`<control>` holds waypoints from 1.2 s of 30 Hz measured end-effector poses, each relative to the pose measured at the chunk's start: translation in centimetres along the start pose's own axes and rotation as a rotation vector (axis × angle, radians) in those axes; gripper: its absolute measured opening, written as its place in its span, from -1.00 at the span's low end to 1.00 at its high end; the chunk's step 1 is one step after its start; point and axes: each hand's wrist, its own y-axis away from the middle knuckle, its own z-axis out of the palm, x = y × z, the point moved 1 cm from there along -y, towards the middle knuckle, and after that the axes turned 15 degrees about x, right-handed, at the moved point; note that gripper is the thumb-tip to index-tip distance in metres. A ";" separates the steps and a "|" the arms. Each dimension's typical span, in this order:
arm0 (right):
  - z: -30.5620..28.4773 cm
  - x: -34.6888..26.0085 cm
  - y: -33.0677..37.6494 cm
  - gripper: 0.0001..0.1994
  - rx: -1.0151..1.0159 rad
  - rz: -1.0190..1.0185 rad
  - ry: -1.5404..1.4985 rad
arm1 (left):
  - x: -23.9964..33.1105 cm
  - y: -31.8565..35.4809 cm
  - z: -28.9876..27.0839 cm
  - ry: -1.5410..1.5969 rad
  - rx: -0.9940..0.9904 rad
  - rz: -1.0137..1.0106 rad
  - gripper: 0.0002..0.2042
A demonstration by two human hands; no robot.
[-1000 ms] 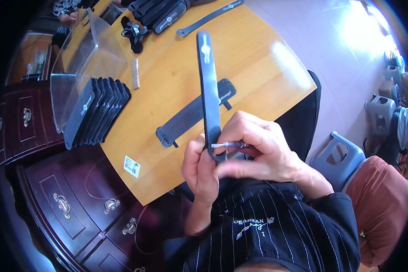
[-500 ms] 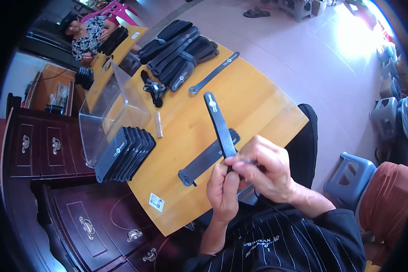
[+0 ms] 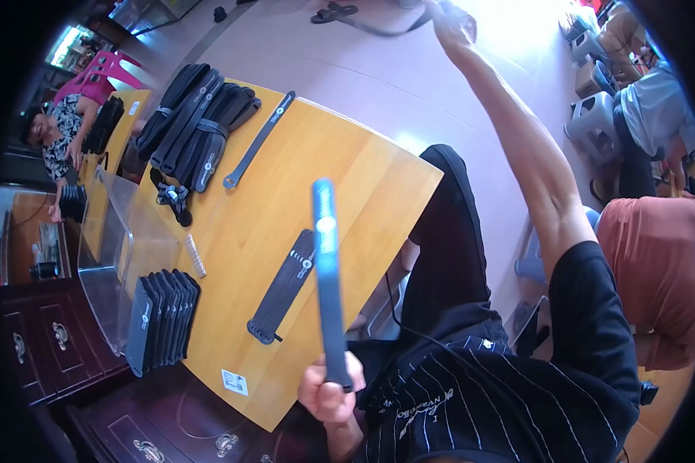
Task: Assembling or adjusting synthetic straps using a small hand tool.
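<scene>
since the earlier frame: right hand [image 3: 449, 21] has left the strap and swung up and away over the floor; left hand [image 3: 328, 392] alone keeps the long black strap [image 3: 328, 278] upright, where both hands pinched it before.
head view, left hand: closed around the strap's lower end, just off the near edge of the wooden table [image 3: 363, 177].
head view, right hand: arm fully stretched toward the far floor; it seems to grasp a thin dark strip, but blur and glare mean i cannot tell how the fingers sit.
strap position: standing almost vertical above the table's near edge, pale round patch near its top.
on the table: flat black strap [image 3: 283, 288] near the near edge; row of black folded pieces [image 3: 161, 318] at the left edge beside a clear plastic box [image 3: 120, 255]; pile of black straps [image 3: 197, 123] at the far left corner.
step, as i judge it: one strap held while the free hand fetches something from behind.
next move needs: bringing the right hand back to the strap without tipping it.
</scene>
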 end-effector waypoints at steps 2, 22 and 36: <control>-1.1 -2.7 1.8 -0.55 -0.048 -0.055 0.041 | 0.5 0.1 -1.4 -0.005 0.114 0.033 -0.72; -0.6 -19.2 27.0 -0.78 -0.702 -0.524 -0.283 | 0.8 -0.1 -6.6 -0.189 0.445 0.142 -0.70; -3.4 -20.2 26.3 -0.69 -0.634 -0.381 -0.561 | 0.6 -0.5 -6.8 -0.101 0.478 0.154 -0.66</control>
